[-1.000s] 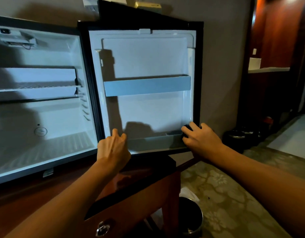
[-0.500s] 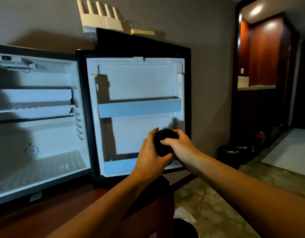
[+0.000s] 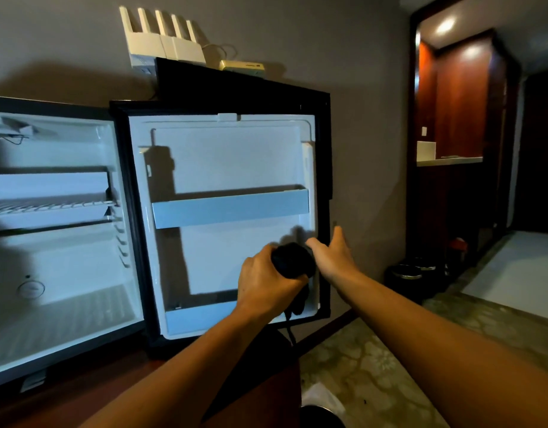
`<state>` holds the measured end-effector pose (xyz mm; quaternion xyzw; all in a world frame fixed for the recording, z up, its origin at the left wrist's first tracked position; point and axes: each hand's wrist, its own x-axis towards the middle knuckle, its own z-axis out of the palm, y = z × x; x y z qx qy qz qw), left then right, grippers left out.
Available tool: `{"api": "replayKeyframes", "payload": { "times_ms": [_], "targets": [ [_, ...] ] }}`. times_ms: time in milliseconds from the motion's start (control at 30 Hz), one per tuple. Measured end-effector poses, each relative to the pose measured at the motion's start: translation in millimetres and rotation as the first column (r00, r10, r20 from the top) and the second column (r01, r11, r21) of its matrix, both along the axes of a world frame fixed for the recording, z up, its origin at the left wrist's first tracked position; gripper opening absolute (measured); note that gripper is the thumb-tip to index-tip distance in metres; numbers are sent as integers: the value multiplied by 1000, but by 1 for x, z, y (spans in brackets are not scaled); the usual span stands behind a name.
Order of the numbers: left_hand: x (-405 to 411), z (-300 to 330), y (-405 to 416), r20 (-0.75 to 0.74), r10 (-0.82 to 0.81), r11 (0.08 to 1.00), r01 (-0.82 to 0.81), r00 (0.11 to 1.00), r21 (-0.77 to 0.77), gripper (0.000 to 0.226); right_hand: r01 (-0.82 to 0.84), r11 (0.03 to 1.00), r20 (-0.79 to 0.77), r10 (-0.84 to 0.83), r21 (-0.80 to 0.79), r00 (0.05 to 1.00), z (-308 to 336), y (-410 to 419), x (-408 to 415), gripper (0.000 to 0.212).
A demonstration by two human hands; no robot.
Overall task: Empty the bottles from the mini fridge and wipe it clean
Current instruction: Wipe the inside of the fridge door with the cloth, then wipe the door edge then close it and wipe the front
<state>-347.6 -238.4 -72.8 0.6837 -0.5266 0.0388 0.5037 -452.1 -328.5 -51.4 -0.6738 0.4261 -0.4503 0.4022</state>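
Note:
The mini fridge (image 3: 59, 257) stands open on a wooden cabinet, its white inside bare apart from a wire shelf (image 3: 50, 206). No bottles show in it. Its door (image 3: 229, 156) swings out to the right, with a grey upper door shelf (image 3: 229, 210) and a lower door shelf (image 3: 198, 319). My left hand (image 3: 266, 285) is shut on a dark balled cloth (image 3: 292, 261) in front of the door's lower right part; a dark strand hangs below it. My right hand (image 3: 331, 257) is open, fingers spread, just right of the cloth by the door's edge.
A white router with antennas (image 3: 164, 41) and a small box (image 3: 242, 67) sit on top of the fridge. The wooden cabinet top (image 3: 118, 387) lies under my arms. Dark bins (image 3: 408, 273) stand on the patterned floor at right, another bin (image 3: 319, 418) below. A doorway opens at far right.
My right hand took the dark cloth from the lower door shelf, passed it to my left hand, then let go and opened. The view tilted upward.

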Motion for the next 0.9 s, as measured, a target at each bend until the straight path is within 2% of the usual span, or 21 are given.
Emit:
{"api": "replayKeyframes", "payload": {
  "times_ms": [100,267,367,467,567,700,767,900],
  "targets": [
    [-2,3,-8,-27,-59,998,58,998,-40,37,-85,995,94,80,51,992,0,2,5,73],
    [-11,11,-8,-42,-115,993,115,993,-11,35,-29,997,161,17,76,987,1,6,-6,73],
    [-24,16,-1,-29,-111,993,110,993,-40,37,21,998,186,-32,60,982,-2,4,-23,54],
    [-35,20,9,32,-78,990,81,996,-117,37,102,994,205,-91,-43,975,-5,-1,-38,33],
    [-41,22,23,170,-72,976,104,983,-189,40,111,988,204,-88,-104,975,-6,1,-45,48],
    [-47,26,44,334,-13,964,100,942,-247,39,-133,991,318,129,-9,939,2,22,-42,72],
    [-50,30,56,372,6,958,101,928,-267,39,-144,990,301,139,-3,944,6,34,-41,80],
    [-56,39,84,454,75,943,85,888,-322,37,-2,1000,253,7,-21,968,10,52,-50,56]
  ]
}}
